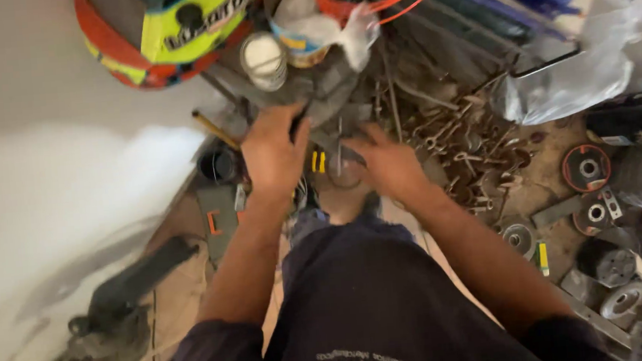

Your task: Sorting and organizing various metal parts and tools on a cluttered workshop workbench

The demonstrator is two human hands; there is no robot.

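Observation:
I look straight down over my dark shirt at a cluttered floor. My left hand reaches forward, palm down, its fingers curled over a dark, blurred thing at the edge of a grey metal piece. My right hand is stretched out palm down beside it, fingers spread, over a small round clear object and thin metal rods. Motion blur hides what the fingers touch. A heap of rusty bolts and hooks lies just right of my right hand.
A yellow, red and black helmet sits at the top left, with tins and a red-handled bucket next to it. Grinding discs and metal parts lie at the right. An angle grinder rests lower left beside a white surface.

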